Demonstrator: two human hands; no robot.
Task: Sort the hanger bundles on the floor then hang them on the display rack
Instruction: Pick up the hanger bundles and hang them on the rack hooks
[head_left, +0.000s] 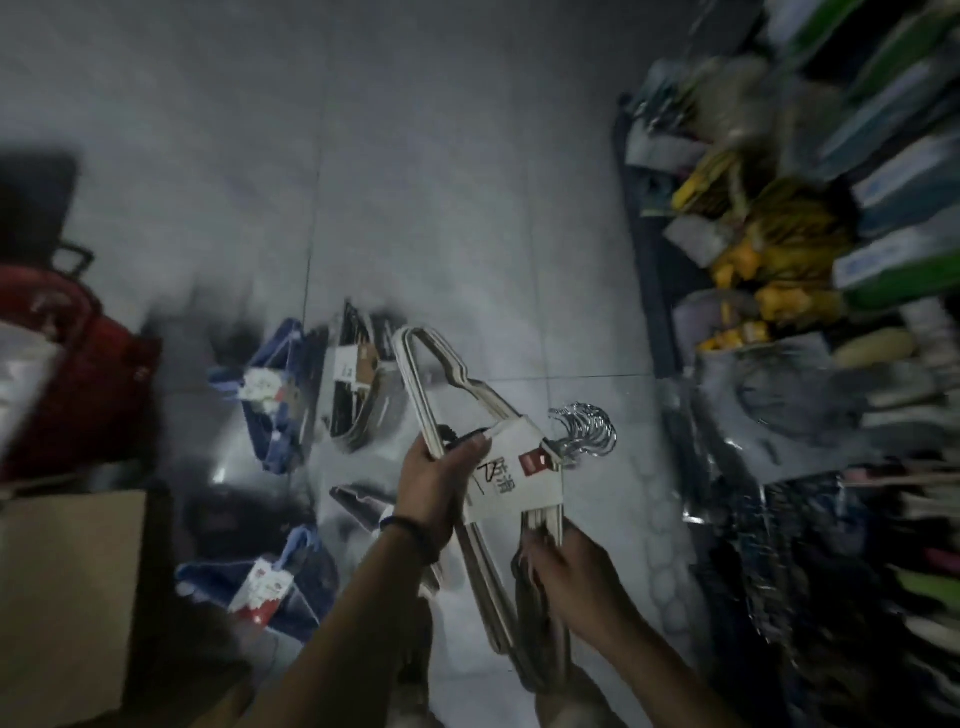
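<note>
Both hands clasp a white plastic hanger bundle (519, 488) above the grey tiled floor (415, 156), left hand (441, 483) gripping its neck and right hand (571, 577) its lower arm; blue hanger bundles (275, 410) lie at nine o'clock.

white card (519, 483) on hanger bundle (418, 395) | text: 防滑 | rest: unreadable

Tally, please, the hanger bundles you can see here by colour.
Blue hanger bundles on floor: 2
Dark grey hanger bundles on floor, one partly hidden: 2
White hanger bundle held by left hand and right hand: 1
Total: 5
</note>
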